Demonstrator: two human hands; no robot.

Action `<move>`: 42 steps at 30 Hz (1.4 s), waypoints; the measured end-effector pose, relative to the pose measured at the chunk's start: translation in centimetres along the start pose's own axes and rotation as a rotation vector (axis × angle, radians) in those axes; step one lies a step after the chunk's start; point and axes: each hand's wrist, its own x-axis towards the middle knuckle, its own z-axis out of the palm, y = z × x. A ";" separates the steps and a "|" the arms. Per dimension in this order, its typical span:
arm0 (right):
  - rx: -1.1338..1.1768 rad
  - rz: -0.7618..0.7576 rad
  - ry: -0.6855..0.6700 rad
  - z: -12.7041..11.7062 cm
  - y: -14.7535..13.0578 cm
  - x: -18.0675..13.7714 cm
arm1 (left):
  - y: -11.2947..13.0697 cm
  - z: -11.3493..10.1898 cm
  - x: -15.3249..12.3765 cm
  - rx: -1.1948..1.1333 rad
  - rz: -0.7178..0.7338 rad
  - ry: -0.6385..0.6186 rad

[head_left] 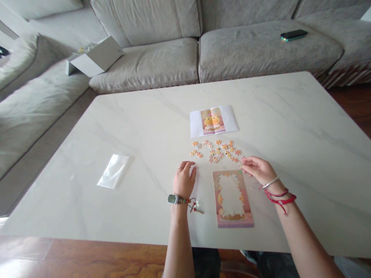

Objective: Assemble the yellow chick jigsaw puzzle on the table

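A small pink puzzle frame (232, 197) with a white unfilled middle lies on the marble table (145, 127) in front of me. Several loose orange and pink puzzle pieces (216, 150) are scattered just beyond it. My right hand (257, 170) hovers at the frame's upper right corner, its fingers pinched on a small puzzle piece. My left hand (184, 180) rests on the table left of the frame, fingers curled loosely with nothing visible in them. A printed reference picture (213, 121) of a yellow figure lies past the pieces.
A clear plastic bag (113, 170) lies on the table to the left. A grey sofa (179, 58) wraps the far side, with a white box (95, 58) and a dark phone (293, 35) on its cushions. Wooden floor shows at the near edge.
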 end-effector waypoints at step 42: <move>-0.033 0.007 -0.063 0.3 0.5 0.1 | 0.0 0.0 0.0 -0.007 -0.006 -0.040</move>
